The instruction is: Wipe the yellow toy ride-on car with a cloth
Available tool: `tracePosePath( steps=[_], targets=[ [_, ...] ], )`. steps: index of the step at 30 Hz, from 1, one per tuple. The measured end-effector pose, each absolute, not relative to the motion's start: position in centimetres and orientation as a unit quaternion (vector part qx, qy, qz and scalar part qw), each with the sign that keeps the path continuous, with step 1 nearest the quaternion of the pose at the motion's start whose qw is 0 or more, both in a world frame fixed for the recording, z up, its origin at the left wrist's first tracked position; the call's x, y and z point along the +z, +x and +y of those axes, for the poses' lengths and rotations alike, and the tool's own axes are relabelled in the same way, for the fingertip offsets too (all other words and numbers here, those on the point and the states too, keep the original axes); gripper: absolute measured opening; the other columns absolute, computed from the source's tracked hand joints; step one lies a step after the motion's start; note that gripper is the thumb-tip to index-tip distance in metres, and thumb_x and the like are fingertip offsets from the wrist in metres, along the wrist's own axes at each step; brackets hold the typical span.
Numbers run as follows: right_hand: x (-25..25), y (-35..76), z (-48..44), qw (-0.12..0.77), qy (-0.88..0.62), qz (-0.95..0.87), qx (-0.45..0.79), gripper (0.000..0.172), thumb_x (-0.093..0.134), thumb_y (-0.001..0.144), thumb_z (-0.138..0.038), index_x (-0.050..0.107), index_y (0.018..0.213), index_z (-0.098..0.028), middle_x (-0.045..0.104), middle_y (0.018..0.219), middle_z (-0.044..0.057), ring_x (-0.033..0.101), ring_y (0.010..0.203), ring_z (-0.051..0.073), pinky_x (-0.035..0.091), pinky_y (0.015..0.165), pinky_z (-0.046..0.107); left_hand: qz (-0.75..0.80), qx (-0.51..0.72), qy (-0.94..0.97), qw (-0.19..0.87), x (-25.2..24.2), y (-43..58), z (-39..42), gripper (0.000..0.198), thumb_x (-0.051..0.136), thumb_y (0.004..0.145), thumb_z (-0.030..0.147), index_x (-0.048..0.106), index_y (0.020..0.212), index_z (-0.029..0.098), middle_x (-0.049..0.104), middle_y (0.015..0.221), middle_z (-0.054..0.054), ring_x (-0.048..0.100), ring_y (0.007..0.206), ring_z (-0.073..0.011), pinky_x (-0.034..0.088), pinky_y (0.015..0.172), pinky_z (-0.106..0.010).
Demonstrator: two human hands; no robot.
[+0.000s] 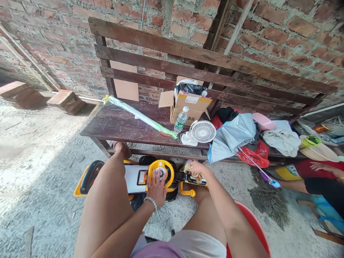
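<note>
A yellow, white and black ride-on toy car [133,179] lies between my legs, its seat end to the left. My left hand [157,190], with a beaded bracelet at the wrist, rests on the yellow steering wheel [170,169], its fingers stretched over the hub. My right hand [198,167] is closed on a crumpled pale-yellow cloth [188,167], pressed to the car's front end at the right. Part of the cloth and the fingertips are hidden. A yellow handle-like part [188,192] sticks out below the front end.
Behind the car stands a dark wooden bench [115,120] bearing a bottle [181,120], a small white fan [202,131], a cardboard box [188,107] and a folded umbrella [233,132]. A red basin [252,222] stands at my right. Another person's hand [324,167] shows at far right.
</note>
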State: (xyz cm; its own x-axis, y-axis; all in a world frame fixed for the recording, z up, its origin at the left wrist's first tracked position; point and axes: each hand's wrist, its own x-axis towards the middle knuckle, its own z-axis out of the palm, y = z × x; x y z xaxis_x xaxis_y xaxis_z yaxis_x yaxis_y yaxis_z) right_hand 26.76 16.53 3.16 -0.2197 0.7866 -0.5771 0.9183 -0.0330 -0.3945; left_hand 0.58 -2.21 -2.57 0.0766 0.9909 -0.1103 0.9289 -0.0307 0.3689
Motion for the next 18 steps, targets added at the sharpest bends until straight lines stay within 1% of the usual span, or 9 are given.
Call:
tracePosePath(
  steps=[2,5,7,9,11,12,14,16,18],
  targets=[
    [3.8,27.5,15.5,0.086,0.619,0.689,-0.366,0.005,0.071,0.067,-0.014,0.071,0.068,-0.019,0.068,0.065,-0.003,0.064,0.071,0.017,0.045,0.067,0.023,0.673,0.087,0.713,0.178,-2.6,0.6,-2.1,0.077,0.058,0.101,0.039,0.040,0.175,0.027,0.024,0.186,-0.015,0.013,0.172,-0.0465,0.006,0.136,-0.077],
    [5.0,28.7,14.2,0.048,0.615,0.685,-0.388,0.011,0.068,0.073,-0.016,0.075,0.080,-0.019,0.076,0.077,-0.001,0.070,0.081,0.019,0.050,0.074,0.024,0.673,0.089,0.711,0.183,-2.7,0.7,-2.1,0.077,0.058,0.101,0.038,0.039,0.175,0.027,0.022,0.186,-0.015,0.013,0.173,-0.0457,0.005,0.136,-0.076],
    [5.7,29.3,13.6,-0.024,0.612,0.670,-0.419,0.015,0.068,0.077,-0.021,0.078,0.088,-0.018,0.080,0.087,0.002,0.073,0.088,0.022,0.054,0.081,0.028,0.675,0.091,0.708,0.185,-2.6,0.7,-2.1,0.076,0.058,0.101,0.038,0.040,0.174,0.027,0.022,0.187,-0.015,0.013,0.173,-0.0454,0.005,0.136,-0.075],
    [6.3,29.6,13.2,-0.115,0.614,0.648,-0.436,0.024,0.069,0.081,-0.027,0.080,0.099,-0.017,0.083,0.098,0.006,0.075,0.095,0.025,0.057,0.089,0.033,0.676,0.093,0.707,0.187,-2.5,0.8,-2.1,0.076,0.058,0.102,0.038,0.040,0.174,0.027,0.022,0.186,-0.014,0.014,0.173,-0.0452,0.007,0.136,-0.075],
    [6.4,29.2,12.9,-0.152,0.608,0.649,-0.430,0.031,0.072,0.083,-0.033,0.080,0.108,-0.017,0.084,0.107,0.008,0.076,0.100,0.028,0.058,0.093,0.037,0.674,0.097,0.708,0.188,-2.5,0.9,-2.1,0.075,0.058,0.102,0.038,0.040,0.174,0.028,0.023,0.186,-0.013,0.014,0.173,-0.0455,0.008,0.136,-0.075],
    [6.3,28.6,12.6,-0.143,0.604,0.663,-0.418,0.031,0.074,0.082,-0.034,0.080,0.108,-0.018,0.084,0.109,0.008,0.076,0.102,0.028,0.058,0.094,0.037,0.674,0.098,0.708,0.188,-2.4,1.0,-2.0,0.075,0.057,0.102,0.038,0.040,0.174,0.029,0.023,0.186,-0.013,0.014,0.172,-0.0458,0.009,0.136,-0.076],
    [5.9,27.1,12.1,-0.086,0.600,0.703,-0.371,0.027,0.076,0.081,-0.033,0.080,0.104,-0.019,0.083,0.111,0.008,0.075,0.103,0.028,0.055,0.093,0.034,0.676,0.099,0.705,0.190,-2.4,1.0,-2.0,0.074,0.056,0.103,0.039,0.039,0.174,0.029,0.023,0.186,-0.013,0.014,0.172,-0.0464,0.009,0.135,-0.077],
    [5.4,25.3,11.6,-0.019,0.615,0.727,-0.304,0.021,0.073,0.084,-0.032,0.079,0.100,-0.020,0.082,0.110,0.009,0.074,0.102,0.026,0.052,0.089,0.030,0.678,0.098,0.702,0.194,-2.4,0.9,-2.0,0.074,0.055,0.103,0.039,0.039,0.175,0.029,0.023,0.186,-0.013,0.014,0.172,-0.0464,0.008,0.135,-0.078],
    [5.0,23.9,11.5,0.028,0.642,0.725,-0.248,0.020,0.067,0.090,-0.033,0.079,0.100,-0.020,0.081,0.109,0.011,0.073,0.100,0.026,0.048,0.084,0.028,0.675,0.100,0.704,0.197,-2.4,0.8,-2.0,0.073,0.054,0.103,0.038,0.039,0.174,0.028,0.022,0.186,-0.013,0.014,0.172,-0.0460,0.008,0.135,-0.077]
  ],
)
